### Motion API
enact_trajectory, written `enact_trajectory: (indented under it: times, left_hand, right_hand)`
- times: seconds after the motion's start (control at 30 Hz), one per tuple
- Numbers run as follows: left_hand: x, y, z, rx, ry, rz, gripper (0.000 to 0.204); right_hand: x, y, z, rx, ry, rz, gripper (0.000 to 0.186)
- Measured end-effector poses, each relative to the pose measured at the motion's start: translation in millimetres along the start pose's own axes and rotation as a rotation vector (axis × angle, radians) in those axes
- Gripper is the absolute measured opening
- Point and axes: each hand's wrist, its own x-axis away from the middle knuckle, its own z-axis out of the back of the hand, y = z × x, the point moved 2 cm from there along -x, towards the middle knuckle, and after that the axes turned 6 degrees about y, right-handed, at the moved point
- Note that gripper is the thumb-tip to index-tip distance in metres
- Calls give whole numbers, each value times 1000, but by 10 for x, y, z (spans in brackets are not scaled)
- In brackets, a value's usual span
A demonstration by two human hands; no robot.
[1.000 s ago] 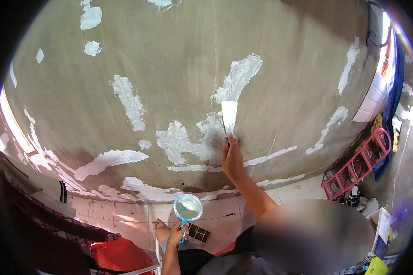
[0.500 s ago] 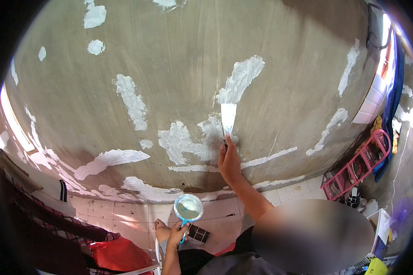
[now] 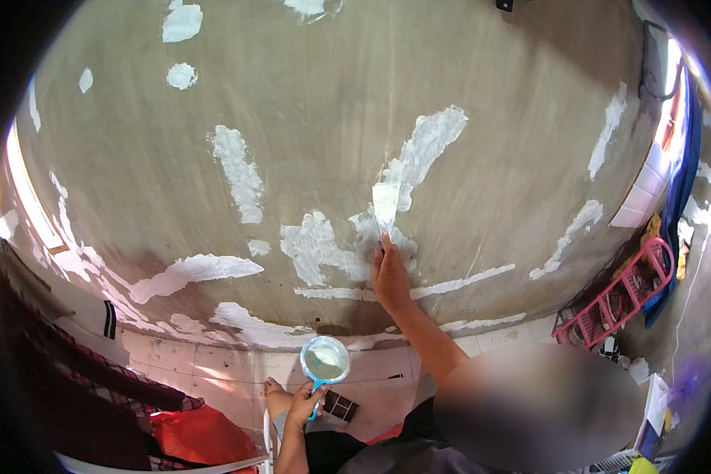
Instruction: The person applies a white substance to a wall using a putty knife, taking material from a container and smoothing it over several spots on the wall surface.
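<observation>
My right hand (image 3: 390,268) is closed round the handle of a putty knife (image 3: 385,205). Its pale, wide blade points up and lies over the grey-brown wall (image 3: 324,142), at the lower end of a slanting white putty patch (image 3: 426,146). Beneath the blade, another patch (image 3: 312,245) spreads to the left. Lower down, my left hand (image 3: 303,405) grips the blue handle of a round dipper (image 3: 325,359), held above the floor with its mouth upward. White putty coats the dipper's inside and rim.
A pink rack (image 3: 616,296) with shoes stands at the right by the wall. Dark checked cloth (image 3: 95,387) and a red bag (image 3: 201,434) are at lower left. A dark tray-like object (image 3: 340,405) lies on the tiled floor (image 3: 379,371). A blue curtain (image 3: 679,205) hangs right.
The putty knife has shifted slightly left and down against the wall, and new putty shows beside the blade below the slanting patch. The dipper stays nearly in place.
</observation>
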Motion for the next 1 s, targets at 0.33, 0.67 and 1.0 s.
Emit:
enact_trajectory:
  times: [0.33,0.67,1.0]
  left_hand:
    - [-44,-95,48,25,-13,-21,22]
    - [-15,-19,13,20,-11,-2,22]
    - [26,-69,62,23,18,1,23]
  right_hand:
    - [189,-52,118,-65,58,28,42]
    - [441,28,109,-18,-161,-132,42]
    - [-81,82,353,-72,62,-150,43]
